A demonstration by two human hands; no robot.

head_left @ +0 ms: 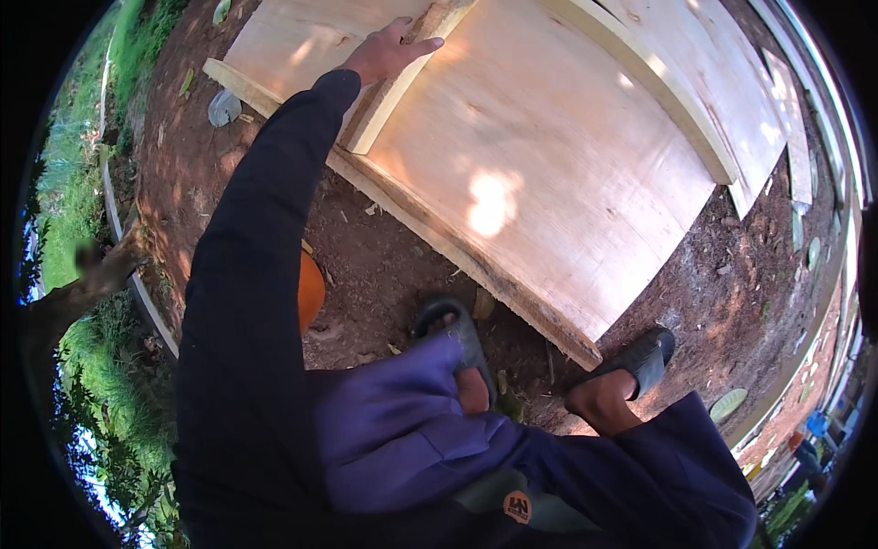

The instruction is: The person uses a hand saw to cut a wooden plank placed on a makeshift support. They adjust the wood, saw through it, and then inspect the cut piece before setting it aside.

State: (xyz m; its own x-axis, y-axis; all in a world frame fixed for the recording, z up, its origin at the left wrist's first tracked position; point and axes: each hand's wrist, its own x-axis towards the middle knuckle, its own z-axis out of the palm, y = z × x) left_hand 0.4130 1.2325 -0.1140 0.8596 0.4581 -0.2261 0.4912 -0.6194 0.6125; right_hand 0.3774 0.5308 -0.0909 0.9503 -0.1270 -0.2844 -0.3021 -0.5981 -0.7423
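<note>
My left hand (388, 53) reaches to the top centre with its fingers and thumb gripping a pale wooden batten (393, 110), which stands on edge across a plywood panel (549, 165). A longer timber strip with rough bark (476, 263) runs along the panel's near edge. A second batten (686, 119) lies across the plywood on the right. My dark-sleeved left arm comes up from the lower edge and hides part of the panel's left side. My right hand is not in view.
Brown dirt surrounds the panel, with my sandalled feet (645, 361) near its front edge. An orange object (311, 293) is partly behind my arm. A grey lump (223, 108), a tree branch (119, 252) and grass are at left. A person (805, 453) shows small at far right.
</note>
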